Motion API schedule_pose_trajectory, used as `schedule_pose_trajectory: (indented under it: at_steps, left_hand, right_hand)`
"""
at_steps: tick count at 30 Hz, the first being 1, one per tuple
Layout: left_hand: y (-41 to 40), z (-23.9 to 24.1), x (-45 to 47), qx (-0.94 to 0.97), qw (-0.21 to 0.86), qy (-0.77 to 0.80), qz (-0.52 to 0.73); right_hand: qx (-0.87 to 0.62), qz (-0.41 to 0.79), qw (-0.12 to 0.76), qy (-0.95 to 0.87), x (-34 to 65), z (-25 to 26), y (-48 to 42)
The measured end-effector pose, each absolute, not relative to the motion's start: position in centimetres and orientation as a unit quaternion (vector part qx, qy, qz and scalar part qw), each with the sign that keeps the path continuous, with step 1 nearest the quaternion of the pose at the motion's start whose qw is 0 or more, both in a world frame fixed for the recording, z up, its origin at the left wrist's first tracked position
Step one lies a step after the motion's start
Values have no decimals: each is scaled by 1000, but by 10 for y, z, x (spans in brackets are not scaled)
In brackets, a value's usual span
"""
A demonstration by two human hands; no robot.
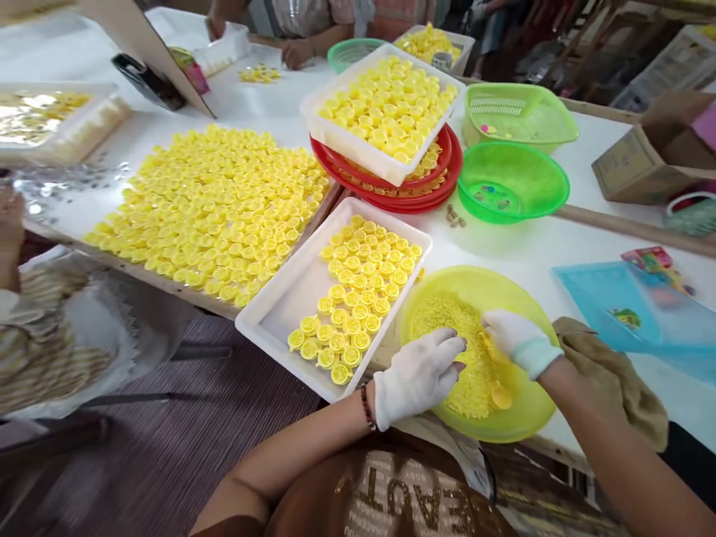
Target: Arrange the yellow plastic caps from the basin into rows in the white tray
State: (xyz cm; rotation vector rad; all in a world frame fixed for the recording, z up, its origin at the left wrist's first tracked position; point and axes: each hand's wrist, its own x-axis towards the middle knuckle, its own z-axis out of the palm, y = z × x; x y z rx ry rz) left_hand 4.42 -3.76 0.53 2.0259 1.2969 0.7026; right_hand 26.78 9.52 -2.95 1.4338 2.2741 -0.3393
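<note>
A translucent yellow basin (531, 298) stands before me with a heap of small yellow granules (441, 321) inside. My left hand (417, 377), in a white glove with bare fingertips, hangs over the basin's near left side; thumb and fingers are apart with nothing visible between them. My right hand (514, 335), also gloved, is inside the basin at the right of the heap. Its fingers are curled against something yellow that I cannot make out. Below it lies a small yellow cup (501, 396). Left of the basin, a white tray (268, 321) holds rows of small round yellow cups (361, 283).
Many yellow cups (224, 201) cover the table at left. Behind the tray, a white bin (385, 168) of cups rests on red trays (335, 175). Green baskets (514, 216), a blue folder (593, 291) and a brown cloth (609, 380) lie rightward. Other people sit at the far and left sides.
</note>
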Motion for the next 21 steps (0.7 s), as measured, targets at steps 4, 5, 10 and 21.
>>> schedule_pose_trajectory:
  at_steps: [4, 5, 10, 21]
  left_hand:
    - [-31, 1, 53, 768, 302, 524, 213]
    - [-30, 1, 55, 766, 301, 528, 208]
    - [-26, 5, 60, 755, 284, 525, 271]
    - [-39, 3, 32, 726, 240, 587, 268]
  right_hand:
    - [501, -120, 186, 837, 273, -24, 93]
    - [492, -129, 167, 844, 271, -20, 90]
    - [442, -299, -33, 845, 243, 6, 60]
    - [475, -298, 36, 827, 225, -20, 84]
